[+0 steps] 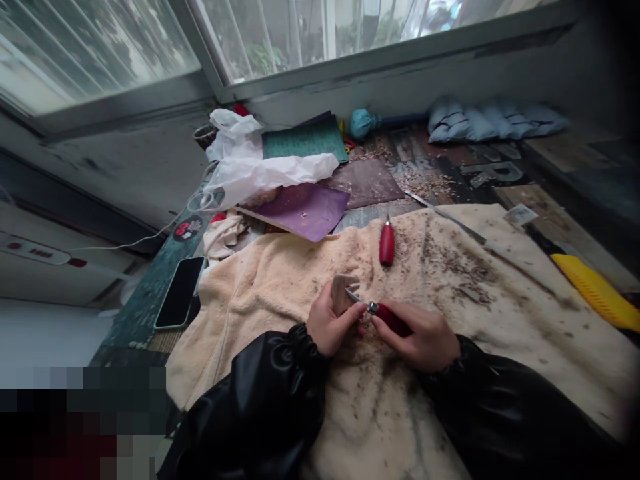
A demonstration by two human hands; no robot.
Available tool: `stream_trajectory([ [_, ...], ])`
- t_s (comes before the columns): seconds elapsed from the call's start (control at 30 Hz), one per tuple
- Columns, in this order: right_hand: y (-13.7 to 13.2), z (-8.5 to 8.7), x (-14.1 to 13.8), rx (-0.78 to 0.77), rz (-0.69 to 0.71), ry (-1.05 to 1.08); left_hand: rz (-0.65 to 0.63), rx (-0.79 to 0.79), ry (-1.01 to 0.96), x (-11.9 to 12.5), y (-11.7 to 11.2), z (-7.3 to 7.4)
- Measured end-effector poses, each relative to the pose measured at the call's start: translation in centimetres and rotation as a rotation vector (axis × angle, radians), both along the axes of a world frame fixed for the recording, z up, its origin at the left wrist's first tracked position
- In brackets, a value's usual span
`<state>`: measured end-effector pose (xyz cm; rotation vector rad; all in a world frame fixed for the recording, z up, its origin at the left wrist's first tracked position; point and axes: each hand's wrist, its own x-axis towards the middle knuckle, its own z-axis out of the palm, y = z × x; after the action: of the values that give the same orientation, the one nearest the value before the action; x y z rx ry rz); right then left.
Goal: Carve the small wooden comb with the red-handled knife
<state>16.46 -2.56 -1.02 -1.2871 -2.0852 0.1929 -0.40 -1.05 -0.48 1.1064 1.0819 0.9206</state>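
My left hand [327, 323] is closed around a small piece of wood [342, 293], whose upper end shows notches. Most of its lower part is hidden by my fingers. In my right hand [423, 333] is a carving knife [395, 320] with a red handle and a metal collar. Its blade lies against the wood, close to my left thumb. Beyond my hands a second red-handled carving tool [387, 243] rests on the beige towel [260, 287], its thin tip pointing away from me. Wood shavings [440, 260] are scattered over the towel.
A phone [180, 293] lies at the left. Behind the towel are a purple sheet [310, 210], white plastic bags [270, 175] and a green sheet [305, 140]. A long metal tool [445, 215] and a yellow-handled tool [597, 290] lie to the right. A window [320, 40] stands behind.
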Motion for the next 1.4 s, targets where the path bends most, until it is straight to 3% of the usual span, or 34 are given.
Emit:
stream_trajectory([
  [0.47, 0.0, -0.45, 0.29, 0.018, 0.009, -0.056, -0.023, -0.018, 0.005, -0.14, 0.1, 0.06],
  [1.03, 0.06, 0.01, 0.0, -0.002, 0.036, 0.0, 0.036, 0.18, 0.234, -0.29, -0.01, -0.04],
  [1.3, -0.12, -0.01, -0.22, 0.013, -0.031, -0.007, -0.014, 0.008, 0.053, -0.13, -0.14, 0.06],
  [1.4, -0.04, 0.04, -0.11, 0.013, -0.025, -0.003, -0.005, 0.027, 0.072, -0.1, -0.08, 0.16],
])
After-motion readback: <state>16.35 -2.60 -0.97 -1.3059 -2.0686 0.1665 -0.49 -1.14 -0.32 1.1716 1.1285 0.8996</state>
